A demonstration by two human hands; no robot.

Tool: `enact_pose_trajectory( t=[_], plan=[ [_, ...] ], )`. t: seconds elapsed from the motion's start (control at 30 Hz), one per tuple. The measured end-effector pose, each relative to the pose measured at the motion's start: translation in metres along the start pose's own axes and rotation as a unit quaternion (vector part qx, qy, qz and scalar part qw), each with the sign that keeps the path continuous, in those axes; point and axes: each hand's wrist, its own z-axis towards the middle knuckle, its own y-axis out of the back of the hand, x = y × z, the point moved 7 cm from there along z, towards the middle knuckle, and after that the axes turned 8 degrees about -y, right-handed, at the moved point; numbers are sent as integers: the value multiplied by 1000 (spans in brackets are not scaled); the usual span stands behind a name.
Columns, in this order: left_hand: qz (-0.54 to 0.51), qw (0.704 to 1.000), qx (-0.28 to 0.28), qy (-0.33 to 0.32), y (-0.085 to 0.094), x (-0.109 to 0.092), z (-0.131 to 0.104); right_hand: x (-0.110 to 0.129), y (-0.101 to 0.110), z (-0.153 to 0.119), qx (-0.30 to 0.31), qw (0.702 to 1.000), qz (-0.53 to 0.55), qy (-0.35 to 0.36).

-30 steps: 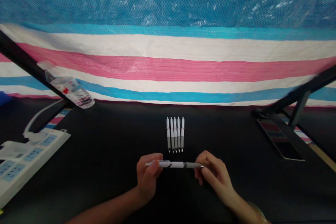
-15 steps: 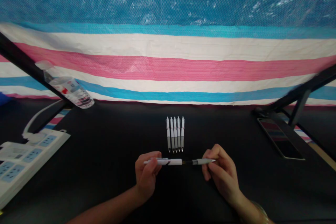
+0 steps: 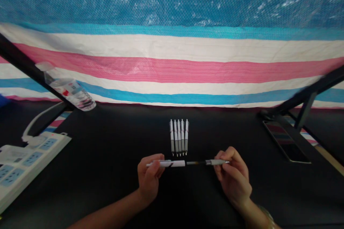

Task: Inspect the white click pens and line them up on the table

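Observation:
My left hand (image 3: pixel 151 176) pinches the white upper barrel (image 3: pixel 176 163) of a pen, held level above the table. Between the fingertips of my right hand (image 3: pixel 233 175) is the pen's grey front section (image 3: pixel 213 162), its metal tip pointing right. A thin, dark refill (image 3: pixel 195 162) sticks out of the grey section toward the left. Its end lies close to the mouth of the white barrel; whether any of it is still inside I cannot tell. Just beyond my hands, several white-and-grey pens (image 3: pixel 179 137) lie side by side in a row, tips toward me.
A white power strip (image 3: pixel 34 164) with a plug lies at the left on the black table (image 3: pixel 113 139). A clear bottle (image 3: pixel 76 94) leans by the left black bar. At the right, a phone (image 3: pixel 287 142) lies near another black support (image 3: pixel 306 109). Striped sheeting (image 3: pixel 172 46) hangs behind.
My right hand has moved right with the grey front section, and more of the refill shows between the two pen parts. My left hand has hardly moved with the white barrel.

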Motion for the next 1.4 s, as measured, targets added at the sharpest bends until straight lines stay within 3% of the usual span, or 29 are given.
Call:
enact_pose_trajectory(
  t=[0.13, 0.33, 0.4, 0.53, 0.67, 0.93, 1.2, 1.3, 1.4],
  plan=[
    [22, 999, 23, 10, 4, 10, -5, -4, -4, -1, 24, 1000, 2, -17],
    [62, 993, 102, 21, -4, 19, -10, -9, -32, -10, 154, 982, -94, -52],
    [66, 993, 102, 8, -4, 17, -8, -9, -37, -13, 177, 973, -141, -42],
    [54, 996, 76, -10, -2, 13, -4, -12, -37, -13, 165, 962, -218, -11],
    [46, 995, 88, -18, -6, 9, -4, -16, -35, -11, 154, 949, -276, 13],
    [46, 995, 87, 8, -3, 19, -5, -10, -33, -9, 131, 911, -389, 36],
    [52, 991, 120, -32, -9, 9, -6, -16, -40, -13, 195, 875, -441, 44],
    [55, 992, 107, -38, -7, 8, -6, -20, -41, -16, 210, 882, -420, 28],
    [56, 994, 94, -25, -4, 11, -5, -21, -34, -15, 159, 915, -371, 19]
  ],
)
